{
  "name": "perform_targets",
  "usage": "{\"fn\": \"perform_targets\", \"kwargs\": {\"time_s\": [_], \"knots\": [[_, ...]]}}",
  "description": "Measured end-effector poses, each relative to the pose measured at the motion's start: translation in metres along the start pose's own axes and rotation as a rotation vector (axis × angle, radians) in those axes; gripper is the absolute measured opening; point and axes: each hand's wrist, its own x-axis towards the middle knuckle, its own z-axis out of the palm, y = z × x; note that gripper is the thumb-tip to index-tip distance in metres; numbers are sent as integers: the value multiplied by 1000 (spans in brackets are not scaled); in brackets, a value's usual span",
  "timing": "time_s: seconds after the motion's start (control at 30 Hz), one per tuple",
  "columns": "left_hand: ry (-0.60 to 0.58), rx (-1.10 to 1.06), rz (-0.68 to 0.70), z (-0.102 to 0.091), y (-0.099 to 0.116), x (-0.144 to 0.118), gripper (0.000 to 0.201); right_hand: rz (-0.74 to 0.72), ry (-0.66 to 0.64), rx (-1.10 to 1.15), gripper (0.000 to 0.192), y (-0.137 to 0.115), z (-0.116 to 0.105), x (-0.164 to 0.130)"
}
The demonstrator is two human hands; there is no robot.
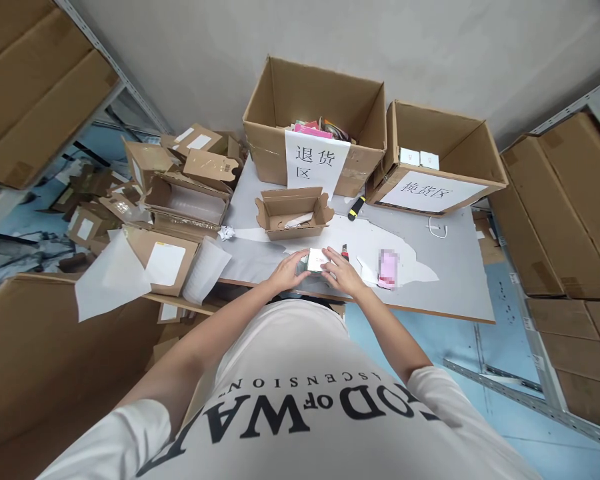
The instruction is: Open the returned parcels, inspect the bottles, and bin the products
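1. Head view, looking down over the person's white shirt: both hands meet at the near edge of the table [460, 267], closed around a small white box [317, 259].
2. Left hand [289, 270]: fingers curled against the box's left side, thumb on the near face.
3. Right hand [341, 272]: fingers laid over the box's right side and top edge. Together the hands pinch the box between them; whether it rests on the table or is lifted just clear cannot be told.
4. Handling note, as a judgement: the box looks light and stiff, so an even grip on opposite faces, kept low over the table, should keep it from slipping or crushing.
5. Just beyond the hands: a small open carton [293, 213] holding a pale item, a crumpled paper scrap [226, 233] to its left, and a yellow-and-black cutter [356, 207] to its right.
6. A pink packet [387, 269] lies just right of the right hand, beside a white cable [437, 230].
7. At the far edge stand two large cardboard boxes, each with a paper sign: the left box [265, 127] holds mixed coloured items, the right box [480, 157] holds small white cartons.
8. Flattened and opened cartons [180, 193] pile up at the left; shelves of brown boxes [570, 213] flank the blue floor [505, 347], with a grey wall behind.
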Motion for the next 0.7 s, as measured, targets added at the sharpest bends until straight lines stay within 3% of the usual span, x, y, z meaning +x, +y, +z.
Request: {"fn": "perform_targets", "kwargs": {"time_s": [0.13, 0.37, 0.5, 0.7], "knots": [[-77, 36, 16, -6, 5, 12, 83, 13, -3, 25, 31, 1, -3, -2], [-155, 33, 40, -5, 4, 26, 61, 103, -74, 32, 48, 4, -21, 11], [-184, 28, 29, -10, 2, 25, 60, 163, -121, 59, 52, 2, -13, 11], [-233, 7, 41, -14, 1, 30, 60, 165, -95, 52, 44, 4, -4, 13]]}}
